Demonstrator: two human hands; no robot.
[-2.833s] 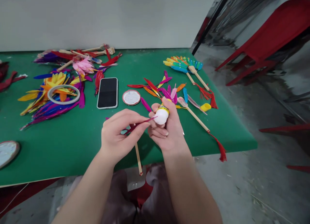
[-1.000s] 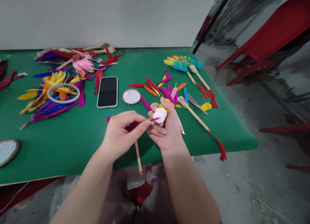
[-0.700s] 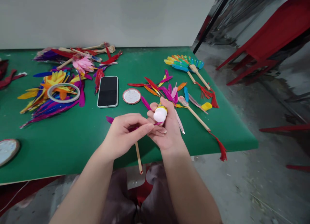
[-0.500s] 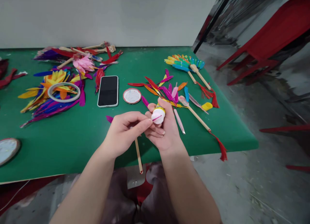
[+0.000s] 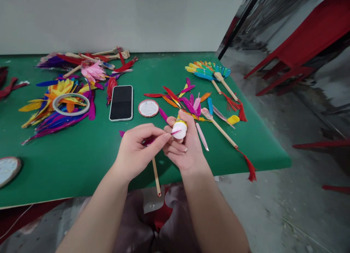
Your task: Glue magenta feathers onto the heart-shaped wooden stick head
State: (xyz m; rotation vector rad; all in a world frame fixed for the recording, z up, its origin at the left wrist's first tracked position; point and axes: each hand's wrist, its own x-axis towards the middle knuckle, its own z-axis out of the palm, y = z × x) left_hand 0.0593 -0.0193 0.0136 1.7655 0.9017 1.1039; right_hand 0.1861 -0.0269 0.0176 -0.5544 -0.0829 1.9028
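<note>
because the left hand [image 5: 142, 145] curls over most of it, i get only a sliver of the magenta feather [image 5: 175, 131] on my feed. thumb and forefinger pinch it, and its thin end lies across the white face of the glue stick [image 5: 179, 132], seemingly touching. the right hand [image 5: 187, 149] wraps that stick, white end towards me; its fingers cover most of the yellow label, and i cannot read the print. both things sit between the hands, above the near part of the green table [image 5: 90, 165].

more magenta shows behind the left thumb and past the knuckles; i cannot tell whether it all belongs to one feather. below, a wooden handle [image 5: 156, 176] reaches past the table's edge, its upper end hidden by the left hand. tweezers [image 5: 202, 137] lie just beside the right hand, and a yellow cap [image 5: 233, 119] lies farther right. beyond the hands are loose feathers [image 5: 188, 105], partly screened by the right hand's fingers. at far left, the frame cuts off a pale disc [image 5: 8, 171]; the feather pile [image 5: 65, 123] under the tape ring [image 5: 71, 113] is too tangled for me to count.
</note>
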